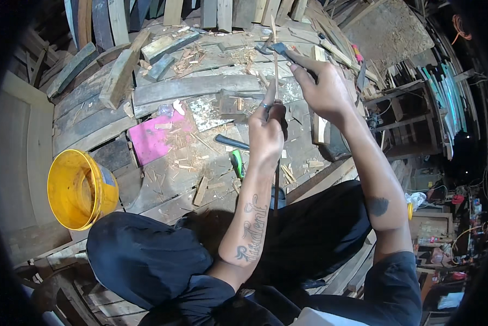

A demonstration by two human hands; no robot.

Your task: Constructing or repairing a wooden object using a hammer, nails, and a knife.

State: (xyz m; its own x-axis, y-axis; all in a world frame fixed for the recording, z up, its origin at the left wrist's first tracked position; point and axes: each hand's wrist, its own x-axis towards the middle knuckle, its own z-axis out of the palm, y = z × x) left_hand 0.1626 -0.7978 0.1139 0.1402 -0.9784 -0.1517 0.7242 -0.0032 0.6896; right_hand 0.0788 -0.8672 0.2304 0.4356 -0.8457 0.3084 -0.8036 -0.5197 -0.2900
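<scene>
My left hand (267,127) is closed around a long thin wooden strip (276,65), which stands out beyond the fingers toward the far side. A narrow dark length shows below that hand, in line with the strip. My right hand (325,89) grips a tool with a short, broad dark blade (278,48), its blade against or just beside the strip's upper part. Left of my left wrist lie a dark handle (230,142) and a green-handled tool (237,163). A small wooden block (234,104) sits beyond my left hand.
A yellow bucket (104,190) stands at the left. A pink sheet (154,138), wood shavings (192,57) and offcuts (119,79) litter the plank surface. Upright boards (225,13) line the far edge. Racks with stacked strips (445,103) stand at the right.
</scene>
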